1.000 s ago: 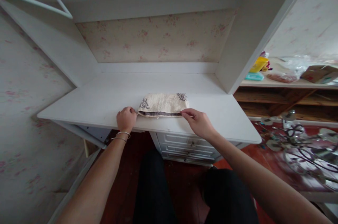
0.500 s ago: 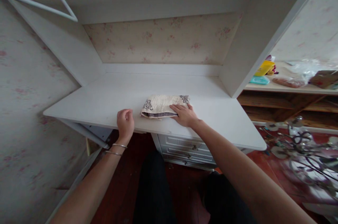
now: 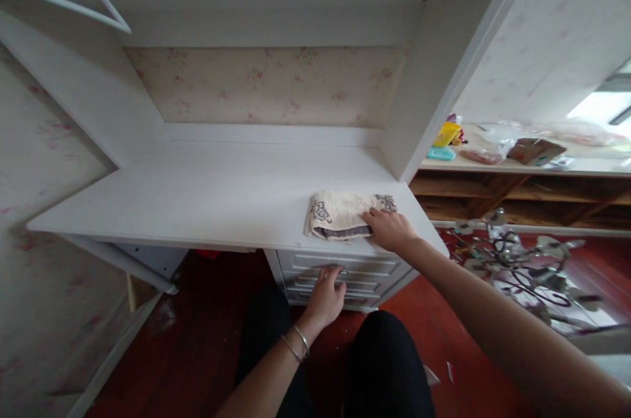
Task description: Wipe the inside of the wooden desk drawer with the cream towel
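Observation:
A folded cream towel [image 3: 340, 214] with a dark patterned border lies near the front right corner of the white desk [image 3: 207, 201]. My right hand [image 3: 389, 229] rests flat on the towel's right part, fingers stretched out over it. My left hand [image 3: 328, 290], with two thin bangles at the wrist, is below the desk edge at the top drawer [image 3: 345, 267] of the white drawer unit, its fingers curled at the drawer's handle.
A white upright panel [image 3: 434, 89] bounds the desk on the right. Beyond it a wooden shelf [image 3: 517, 171] carries a yellow item, bags and a box. A tangled metal lamp fixture [image 3: 522, 267] lies on the red floor at right. My dark-trousered knees are below.
My left hand left the desk top and dropped to the top drawer's handle. The right hand stayed on the towel. The view shifted left, so the towel now appears further right.

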### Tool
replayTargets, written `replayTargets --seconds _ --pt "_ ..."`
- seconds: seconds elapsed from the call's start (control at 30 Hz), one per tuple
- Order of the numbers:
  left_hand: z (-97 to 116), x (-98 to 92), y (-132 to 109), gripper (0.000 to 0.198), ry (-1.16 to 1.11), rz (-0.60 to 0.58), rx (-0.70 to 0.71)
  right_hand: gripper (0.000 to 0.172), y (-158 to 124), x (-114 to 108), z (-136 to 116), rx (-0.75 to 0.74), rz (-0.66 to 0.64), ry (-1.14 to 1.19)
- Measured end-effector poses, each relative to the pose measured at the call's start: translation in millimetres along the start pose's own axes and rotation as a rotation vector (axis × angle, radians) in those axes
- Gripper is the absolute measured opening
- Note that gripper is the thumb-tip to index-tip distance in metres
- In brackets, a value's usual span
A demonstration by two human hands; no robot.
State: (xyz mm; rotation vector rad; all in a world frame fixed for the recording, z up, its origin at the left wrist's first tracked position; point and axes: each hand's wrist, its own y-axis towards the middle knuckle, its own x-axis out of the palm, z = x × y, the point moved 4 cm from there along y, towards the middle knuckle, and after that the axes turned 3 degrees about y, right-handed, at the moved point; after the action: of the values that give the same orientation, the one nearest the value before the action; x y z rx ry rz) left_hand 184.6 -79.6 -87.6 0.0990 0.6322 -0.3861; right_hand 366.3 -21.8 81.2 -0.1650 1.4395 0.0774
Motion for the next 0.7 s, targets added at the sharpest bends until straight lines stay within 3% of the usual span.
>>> replayTargets --seconds 0.13,0.3,0.4,0.53,0.7 --pt "6 7.7 18 0.046 0.064 -0.112 0.020 0.052 -24 -2 27 0.076 -0.171 0.027" --pt "14 1.2 16 0.040 0.230 -0.065 0.022 0.097 -7 14 2 -0.048 -0.256 0.275" --pt "17 -0.7 12 0.037 0.264 -0.034 0.032 0.119 -1 34 -10 -0.025 -0.174 0.266" --pt "20 -2.3 10 0.039 0.293 -0.023 0.030 0.110 -7 48 -11 -0.004 -0.035 0.272" --pt "25 -5.5 12 0.037 0.340 -0.027 -0.010 0.104 -14 46 -9 -0.008 0.003 0.287"
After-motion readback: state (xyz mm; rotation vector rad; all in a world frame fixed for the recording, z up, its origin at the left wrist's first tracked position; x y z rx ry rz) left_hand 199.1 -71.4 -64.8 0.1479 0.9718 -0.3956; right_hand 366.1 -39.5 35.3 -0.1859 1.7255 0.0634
